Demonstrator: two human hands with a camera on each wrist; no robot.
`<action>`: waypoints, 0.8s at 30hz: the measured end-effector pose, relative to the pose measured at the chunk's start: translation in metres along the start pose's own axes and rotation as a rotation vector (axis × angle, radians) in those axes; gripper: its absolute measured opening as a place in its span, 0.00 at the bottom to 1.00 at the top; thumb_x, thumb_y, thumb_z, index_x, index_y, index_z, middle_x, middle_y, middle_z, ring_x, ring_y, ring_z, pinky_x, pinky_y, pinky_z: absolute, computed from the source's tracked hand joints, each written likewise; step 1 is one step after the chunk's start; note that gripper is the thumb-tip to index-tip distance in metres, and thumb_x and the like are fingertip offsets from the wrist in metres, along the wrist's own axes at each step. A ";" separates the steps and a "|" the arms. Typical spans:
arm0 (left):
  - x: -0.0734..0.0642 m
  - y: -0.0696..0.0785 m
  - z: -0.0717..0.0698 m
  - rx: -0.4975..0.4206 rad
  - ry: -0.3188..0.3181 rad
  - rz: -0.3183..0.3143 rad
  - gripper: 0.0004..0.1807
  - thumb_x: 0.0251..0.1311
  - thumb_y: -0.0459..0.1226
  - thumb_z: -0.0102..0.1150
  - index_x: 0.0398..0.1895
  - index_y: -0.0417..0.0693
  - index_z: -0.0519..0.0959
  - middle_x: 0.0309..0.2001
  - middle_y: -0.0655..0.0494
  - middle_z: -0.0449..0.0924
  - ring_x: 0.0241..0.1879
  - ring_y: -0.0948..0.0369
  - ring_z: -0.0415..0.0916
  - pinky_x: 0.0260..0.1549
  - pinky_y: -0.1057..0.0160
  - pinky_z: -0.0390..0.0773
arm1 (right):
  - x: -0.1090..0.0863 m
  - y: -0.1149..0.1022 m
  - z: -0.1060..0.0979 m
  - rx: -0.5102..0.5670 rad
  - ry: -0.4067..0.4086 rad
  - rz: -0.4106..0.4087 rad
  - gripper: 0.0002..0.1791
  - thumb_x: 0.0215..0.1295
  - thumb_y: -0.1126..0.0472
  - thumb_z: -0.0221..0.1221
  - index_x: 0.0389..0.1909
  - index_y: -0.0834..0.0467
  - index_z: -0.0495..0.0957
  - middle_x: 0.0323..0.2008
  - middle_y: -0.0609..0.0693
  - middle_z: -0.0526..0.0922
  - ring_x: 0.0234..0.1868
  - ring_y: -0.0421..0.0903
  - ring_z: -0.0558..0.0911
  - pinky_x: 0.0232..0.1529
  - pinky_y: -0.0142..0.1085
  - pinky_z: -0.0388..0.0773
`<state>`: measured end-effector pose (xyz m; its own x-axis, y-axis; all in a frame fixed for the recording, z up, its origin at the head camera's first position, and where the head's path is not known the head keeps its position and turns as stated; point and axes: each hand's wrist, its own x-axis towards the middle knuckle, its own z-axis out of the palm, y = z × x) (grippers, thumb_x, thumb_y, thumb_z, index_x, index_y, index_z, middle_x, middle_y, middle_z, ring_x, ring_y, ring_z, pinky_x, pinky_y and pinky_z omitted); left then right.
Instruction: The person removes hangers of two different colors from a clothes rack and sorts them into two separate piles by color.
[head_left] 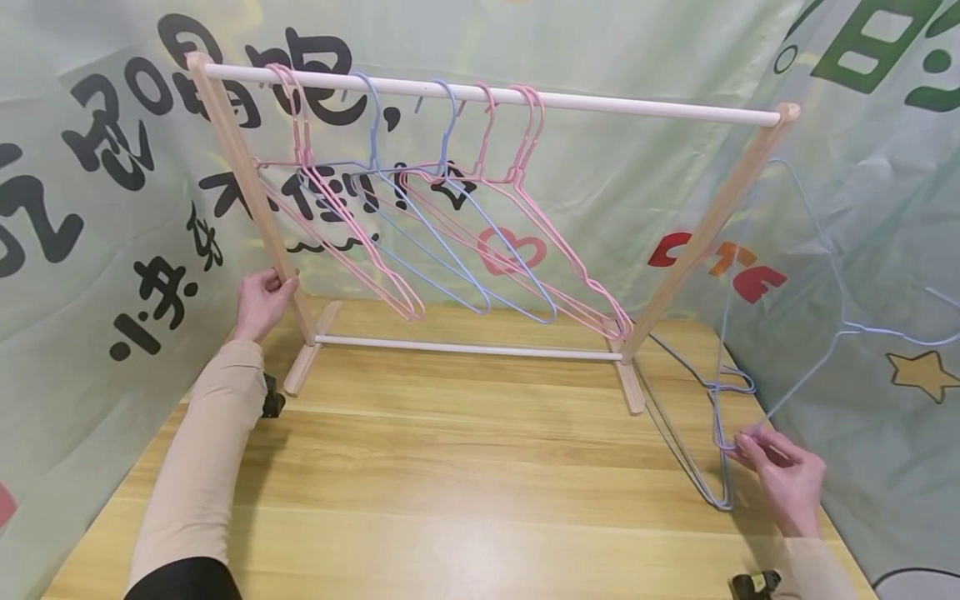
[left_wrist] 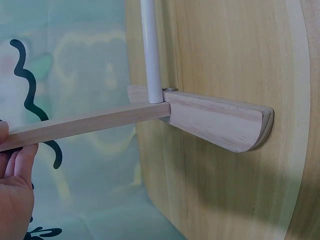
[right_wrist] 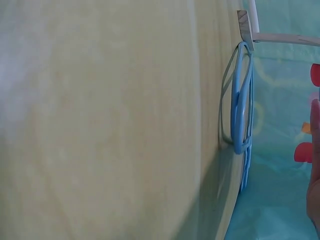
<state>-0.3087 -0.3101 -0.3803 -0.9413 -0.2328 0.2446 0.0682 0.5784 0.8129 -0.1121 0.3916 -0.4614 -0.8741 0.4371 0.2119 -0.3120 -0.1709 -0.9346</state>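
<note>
My left hand (head_left: 262, 304) grips the lower part of the left wooden post (head_left: 243, 171) of a drying rack. In the left wrist view, fingers (left_wrist: 25, 162) wrap that post (left_wrist: 90, 122) above its foot (left_wrist: 215, 120). On the right, my right hand (head_left: 787, 477) pinches a corner of a pale blue clothes hanger (head_left: 873, 330), held up with its hook pointing right. Several blue hangers (head_left: 716, 387) lie on the table beside that hand; the right wrist view shows these hangers (right_wrist: 240, 115) too, with only the hand's edge (right_wrist: 314, 195) visible.
Several pink hangers (head_left: 303, 117) and blue hangers (head_left: 375, 125) hang from the rack's white top rail (head_left: 637, 104). A white lower bar (head_left: 465, 346) joins its feet on the wooden table (head_left: 450, 467). Printed cloth (head_left: 622, 183) encloses the back and sides.
</note>
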 end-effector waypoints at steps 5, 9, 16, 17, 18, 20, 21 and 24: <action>0.001 -0.001 0.000 -0.014 0.011 0.025 0.21 0.72 0.39 0.53 0.58 0.30 0.79 0.55 0.31 0.81 0.31 0.89 0.67 0.37 0.86 0.71 | -0.001 -0.001 -0.010 -0.111 -0.043 0.059 0.18 0.59 0.84 0.59 0.31 0.59 0.89 0.29 0.44 0.90 0.27 0.37 0.89 0.30 0.30 0.86; 0.001 -0.001 0.000 -0.009 0.010 0.014 0.21 0.72 0.40 0.53 0.58 0.32 0.79 0.55 0.33 0.81 0.33 0.87 0.69 0.40 0.84 0.74 | -0.002 -0.003 -0.019 -0.257 -0.102 0.114 0.19 0.61 0.80 0.61 0.30 0.52 0.90 0.29 0.38 0.89 0.26 0.35 0.88 0.29 0.27 0.85; 0.000 0.000 0.000 -0.024 0.001 0.000 0.22 0.72 0.40 0.53 0.59 0.31 0.78 0.56 0.32 0.81 0.34 0.86 0.70 0.40 0.84 0.74 | -0.004 -0.010 -0.031 -0.352 -0.197 0.263 0.24 0.63 0.79 0.59 0.28 0.45 0.89 0.27 0.36 0.88 0.25 0.35 0.88 0.30 0.26 0.85; 0.000 0.000 -0.001 -0.021 0.000 -0.003 0.22 0.72 0.40 0.53 0.59 0.31 0.78 0.56 0.32 0.81 0.34 0.85 0.70 0.40 0.83 0.75 | -0.004 -0.010 -0.032 -0.346 -0.209 0.299 0.25 0.64 0.79 0.58 0.28 0.44 0.88 0.28 0.36 0.88 0.25 0.36 0.88 0.30 0.26 0.85; 0.000 0.000 -0.001 -0.017 -0.002 -0.006 0.22 0.72 0.40 0.53 0.59 0.31 0.78 0.56 0.33 0.81 0.35 0.85 0.71 0.42 0.82 0.76 | -0.004 -0.010 -0.033 -0.341 -0.226 0.330 0.26 0.64 0.79 0.58 0.28 0.43 0.88 0.28 0.37 0.88 0.26 0.36 0.88 0.31 0.27 0.85; -0.001 0.001 -0.001 -0.009 -0.003 -0.012 0.22 0.72 0.41 0.53 0.60 0.32 0.78 0.57 0.33 0.81 0.38 0.81 0.74 0.46 0.77 0.79 | -0.004 -0.011 -0.035 -0.337 -0.255 0.383 0.27 0.65 0.79 0.57 0.28 0.42 0.88 0.28 0.38 0.88 0.26 0.37 0.88 0.32 0.27 0.86; -0.001 0.001 -0.001 -0.003 -0.004 -0.015 0.23 0.72 0.41 0.53 0.60 0.32 0.78 0.57 0.34 0.81 0.40 0.77 0.77 0.48 0.74 0.80 | -0.005 -0.011 -0.035 -0.339 -0.268 0.407 0.27 0.66 0.79 0.56 0.28 0.41 0.87 0.28 0.39 0.89 0.26 0.38 0.88 0.32 0.27 0.86; -0.002 0.002 -0.001 0.005 -0.007 -0.024 0.23 0.72 0.41 0.53 0.61 0.33 0.78 0.58 0.35 0.81 0.49 0.63 0.82 0.55 0.65 0.82 | -0.005 -0.012 -0.036 -0.332 -0.302 0.455 0.28 0.66 0.80 0.54 0.29 0.41 0.87 0.28 0.42 0.89 0.27 0.39 0.89 0.33 0.27 0.86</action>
<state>-0.3066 -0.3092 -0.3787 -0.9448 -0.2415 0.2212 0.0436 0.5767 0.8158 -0.0905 0.4235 -0.4617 -0.9735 0.1091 -0.2008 0.2045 0.0232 -0.9786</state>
